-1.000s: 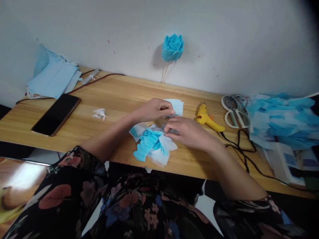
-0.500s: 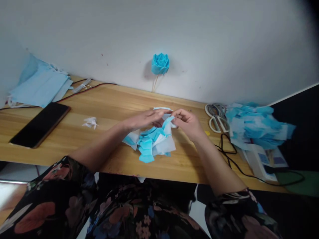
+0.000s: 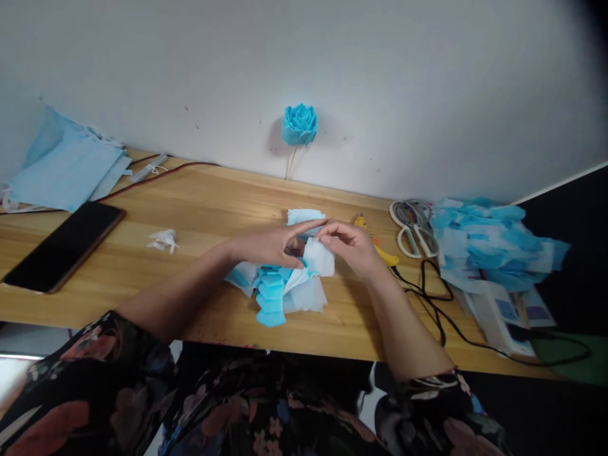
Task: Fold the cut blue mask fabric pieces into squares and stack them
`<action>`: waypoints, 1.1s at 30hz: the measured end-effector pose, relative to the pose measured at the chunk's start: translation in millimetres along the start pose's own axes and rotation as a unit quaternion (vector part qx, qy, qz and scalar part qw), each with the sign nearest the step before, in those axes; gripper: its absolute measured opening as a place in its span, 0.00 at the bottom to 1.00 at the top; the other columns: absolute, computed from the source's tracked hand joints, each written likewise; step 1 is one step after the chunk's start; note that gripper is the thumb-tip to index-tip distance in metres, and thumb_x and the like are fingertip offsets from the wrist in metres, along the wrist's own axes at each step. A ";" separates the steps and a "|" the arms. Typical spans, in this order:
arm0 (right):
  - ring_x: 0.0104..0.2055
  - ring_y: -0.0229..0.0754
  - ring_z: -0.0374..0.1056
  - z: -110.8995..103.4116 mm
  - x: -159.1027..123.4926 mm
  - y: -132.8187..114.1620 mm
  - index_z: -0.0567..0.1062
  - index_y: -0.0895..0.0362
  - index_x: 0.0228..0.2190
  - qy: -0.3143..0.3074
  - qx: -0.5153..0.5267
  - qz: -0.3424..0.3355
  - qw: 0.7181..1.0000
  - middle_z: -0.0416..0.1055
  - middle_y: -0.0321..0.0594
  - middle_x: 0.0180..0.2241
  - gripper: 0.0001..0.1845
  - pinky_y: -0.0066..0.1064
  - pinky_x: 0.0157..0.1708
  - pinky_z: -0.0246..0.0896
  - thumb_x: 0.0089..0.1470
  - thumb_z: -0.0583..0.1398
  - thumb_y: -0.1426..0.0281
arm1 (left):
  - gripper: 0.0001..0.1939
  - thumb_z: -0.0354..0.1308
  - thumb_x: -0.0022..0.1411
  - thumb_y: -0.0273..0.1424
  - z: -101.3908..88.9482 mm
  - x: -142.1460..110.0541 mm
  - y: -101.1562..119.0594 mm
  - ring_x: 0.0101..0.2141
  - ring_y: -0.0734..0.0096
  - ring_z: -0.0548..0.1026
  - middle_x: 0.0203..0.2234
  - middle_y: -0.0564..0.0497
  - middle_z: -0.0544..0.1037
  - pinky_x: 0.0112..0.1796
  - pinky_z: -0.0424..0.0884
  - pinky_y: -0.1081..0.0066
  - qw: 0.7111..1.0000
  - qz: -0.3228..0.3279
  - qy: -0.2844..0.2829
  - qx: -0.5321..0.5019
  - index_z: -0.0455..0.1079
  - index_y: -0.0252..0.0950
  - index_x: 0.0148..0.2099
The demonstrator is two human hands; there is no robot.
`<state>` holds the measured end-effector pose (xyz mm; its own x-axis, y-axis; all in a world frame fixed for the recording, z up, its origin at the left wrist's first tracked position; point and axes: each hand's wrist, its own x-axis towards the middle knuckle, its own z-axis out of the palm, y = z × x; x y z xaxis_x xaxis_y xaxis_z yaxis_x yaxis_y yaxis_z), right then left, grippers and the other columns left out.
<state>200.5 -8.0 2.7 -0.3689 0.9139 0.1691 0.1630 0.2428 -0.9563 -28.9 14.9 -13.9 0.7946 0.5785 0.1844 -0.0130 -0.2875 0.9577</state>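
My right hand (image 3: 349,247) is closed, pinching the upper edge of a small white piece of mask fabric (image 3: 319,258) between thumb and fingers. Opposite it, my left hand (image 3: 270,246) is open, thumb and forefinger spread apart, with its thumb tip close to that piece. Beneath the hands lies a small pile of cut fabric pieces, some white, and a fanned row of blue pointed pieces (image 3: 270,297). Another pale blue piece (image 3: 305,216) rests just behind my fingertips. A yellow glue gun (image 3: 386,254) is partly hidden behind my right hand.
A blue fabric rose (image 3: 299,125) on a stick stands against the wall. Scissors (image 3: 417,240), a heap of blue scraps (image 3: 489,240) and a black cord (image 3: 441,307) are at right. At left are face masks (image 3: 66,168), a phone (image 3: 66,247) and white scraps (image 3: 164,240).
The fabric piece at my right fingertips has turned and now hangs flat, its white side showing. My left thumb has spread away from the fingers. The view has shifted slightly, revealing more of the glue gun.
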 end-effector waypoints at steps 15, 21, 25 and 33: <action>0.31 0.36 0.66 3.9 1.2 5.3 0.79 0.51 0.42 0.021 0.092 0.055 0.994 0.74 0.34 0.33 0.22 0.28 0.32 0.63 0.50 0.70 0.51 | 0.57 0.66 0.57 0.34 -2.1 -0.7 15.8 0.34 0.68 0.76 0.40 0.47 0.81 0.34 0.69 0.72 0.987 -0.139 -0.028 0.075 0.34 0.38 0.78; 0.34 0.37 0.68 4.2 -1.4 4.6 0.81 0.48 0.47 -0.012 0.068 0.056 0.996 0.77 0.36 0.40 0.24 0.30 0.34 0.64 0.47 0.73 0.58 | 0.53 0.62 0.60 0.34 -4.6 -1.6 19.7 0.40 0.66 0.77 0.44 0.47 0.80 0.39 0.69 0.71 0.985 -0.132 -0.051 0.095 0.33 0.41 0.77; 0.30 0.35 0.67 3.7 -0.7 6.7 0.83 0.50 0.43 0.044 0.085 0.065 0.993 0.77 0.36 0.36 0.23 0.29 0.30 0.64 0.44 0.74 0.57 | 0.52 0.60 0.61 0.34 -6.6 -1.7 22.6 0.41 0.66 0.76 0.49 0.44 0.79 0.39 0.68 0.71 0.981 -0.134 -0.055 0.131 0.34 0.40 0.78; 0.28 0.34 0.66 -3.1 6.6 4.7 0.81 0.50 0.42 0.184 0.165 0.078 0.966 0.75 0.33 0.33 0.30 0.28 0.28 0.67 0.35 0.76 0.55 | 0.54 0.64 0.61 0.37 -1.7 -3.0 18.1 0.40 0.67 0.76 0.44 0.46 0.81 0.42 0.69 0.70 0.983 -0.115 -0.090 0.113 0.35 0.40 0.78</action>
<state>201.7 0.2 0.0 -0.0043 0.9995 0.0325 -0.1334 0.0316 -0.9906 -32.5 9.2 3.3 0.8549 0.5104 -0.0932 0.2994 -0.3386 0.8920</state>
